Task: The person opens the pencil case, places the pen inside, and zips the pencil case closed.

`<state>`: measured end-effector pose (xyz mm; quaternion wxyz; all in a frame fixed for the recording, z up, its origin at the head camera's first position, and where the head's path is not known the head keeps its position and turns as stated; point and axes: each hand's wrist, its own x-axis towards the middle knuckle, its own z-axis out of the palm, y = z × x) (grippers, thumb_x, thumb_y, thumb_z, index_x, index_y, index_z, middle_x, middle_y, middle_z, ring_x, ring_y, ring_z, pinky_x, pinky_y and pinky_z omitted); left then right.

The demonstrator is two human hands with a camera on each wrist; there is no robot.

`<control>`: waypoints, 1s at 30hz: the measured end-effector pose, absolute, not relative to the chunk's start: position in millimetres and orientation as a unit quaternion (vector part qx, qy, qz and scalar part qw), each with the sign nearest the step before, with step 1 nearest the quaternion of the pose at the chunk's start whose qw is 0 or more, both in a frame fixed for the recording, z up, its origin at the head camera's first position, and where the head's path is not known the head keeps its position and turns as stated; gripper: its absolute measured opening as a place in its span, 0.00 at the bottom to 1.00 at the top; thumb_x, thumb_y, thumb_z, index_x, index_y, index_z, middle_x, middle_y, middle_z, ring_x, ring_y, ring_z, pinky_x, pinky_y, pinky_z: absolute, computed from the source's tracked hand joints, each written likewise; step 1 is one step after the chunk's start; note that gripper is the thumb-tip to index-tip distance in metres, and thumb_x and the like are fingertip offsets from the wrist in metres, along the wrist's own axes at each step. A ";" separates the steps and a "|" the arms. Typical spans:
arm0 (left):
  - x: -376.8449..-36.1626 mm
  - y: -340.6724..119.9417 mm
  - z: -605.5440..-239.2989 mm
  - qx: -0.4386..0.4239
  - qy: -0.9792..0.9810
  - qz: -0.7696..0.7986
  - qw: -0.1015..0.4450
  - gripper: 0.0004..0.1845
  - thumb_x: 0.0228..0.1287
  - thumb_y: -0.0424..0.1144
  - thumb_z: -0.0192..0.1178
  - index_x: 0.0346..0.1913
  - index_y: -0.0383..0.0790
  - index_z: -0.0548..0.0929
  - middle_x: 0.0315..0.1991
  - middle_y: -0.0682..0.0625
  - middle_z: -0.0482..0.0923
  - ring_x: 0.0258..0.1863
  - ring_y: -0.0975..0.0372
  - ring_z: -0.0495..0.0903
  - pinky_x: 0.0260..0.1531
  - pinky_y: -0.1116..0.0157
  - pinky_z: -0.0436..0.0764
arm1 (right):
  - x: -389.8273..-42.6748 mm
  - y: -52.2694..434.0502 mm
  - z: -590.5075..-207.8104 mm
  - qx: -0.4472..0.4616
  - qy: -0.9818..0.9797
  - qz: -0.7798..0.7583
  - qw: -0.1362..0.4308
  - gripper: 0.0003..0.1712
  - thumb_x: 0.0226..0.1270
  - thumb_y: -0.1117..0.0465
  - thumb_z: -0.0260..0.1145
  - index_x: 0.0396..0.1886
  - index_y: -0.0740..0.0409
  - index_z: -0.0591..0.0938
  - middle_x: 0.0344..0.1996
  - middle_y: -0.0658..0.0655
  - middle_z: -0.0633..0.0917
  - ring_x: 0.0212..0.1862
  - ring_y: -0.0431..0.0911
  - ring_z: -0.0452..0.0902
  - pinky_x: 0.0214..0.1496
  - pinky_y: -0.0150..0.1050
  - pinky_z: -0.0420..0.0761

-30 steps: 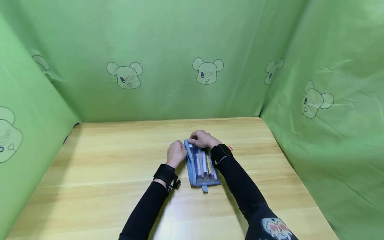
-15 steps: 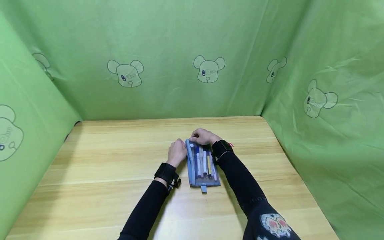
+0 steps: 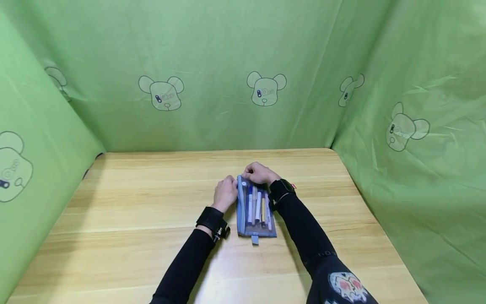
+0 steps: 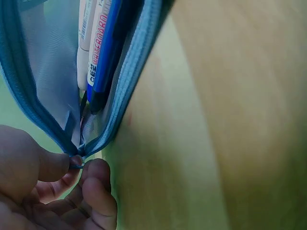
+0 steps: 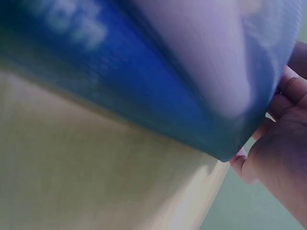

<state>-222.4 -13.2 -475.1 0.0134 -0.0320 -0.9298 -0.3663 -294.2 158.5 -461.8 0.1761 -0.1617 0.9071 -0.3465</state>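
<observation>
Mid-worktop (image 3: 152,202), the blue mesh zip pencil pouch (image 3: 255,211) lies long axis near-to-far. Both hands meet at its far end: left hand (image 3: 225,193) pinches the zipper corner; right hand (image 3: 259,173) grips the far edge.

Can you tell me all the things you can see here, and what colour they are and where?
pencil case: one, blue mesh, middle of the table
pens: several, white, blue and yellow, inside the pencil case
table: one, light wood, under everything
curtain: green with bear faces, around the table on three sides
left hand: one, pinches the far left corner of the pencil case
right hand: one, grips the far end of the pencil case
</observation>
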 end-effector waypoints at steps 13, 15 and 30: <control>-223.1 -17.4 -477.3 -0.036 -0.927 -0.372 0.020 0.10 0.76 0.40 0.55 0.40 0.38 0.83 0.35 0.42 0.84 0.37 0.48 0.82 0.36 0.53 0.80 | -297.7 154.9 -465.8 -0.148 0.911 -0.349 0.161 0.13 0.77 0.58 0.60 0.34 0.59 0.86 0.27 0.48 0.80 0.29 0.40 0.71 0.34 0.30 0.70; -222.5 -18.0 -477.9 -0.037 -0.927 -0.372 0.024 0.09 0.75 0.39 0.56 0.39 0.38 0.83 0.34 0.42 0.84 0.37 0.48 0.83 0.37 0.53 0.81 | -298.3 154.1 -466.2 -0.149 0.909 -0.354 0.163 0.13 0.77 0.58 0.60 0.34 0.59 0.85 0.26 0.48 0.79 0.29 0.40 0.71 0.33 0.30 0.70; -212.7 -17.8 -472.0 -0.025 -0.932 -0.362 0.001 0.09 0.72 0.38 0.59 0.35 0.41 0.86 0.32 0.44 0.85 0.34 0.50 0.83 0.30 0.58 0.77 | -302.4 157.6 -472.0 -0.132 0.909 -0.365 0.152 0.13 0.77 0.58 0.60 0.35 0.60 0.85 0.28 0.49 0.80 0.30 0.40 0.71 0.34 0.30 0.70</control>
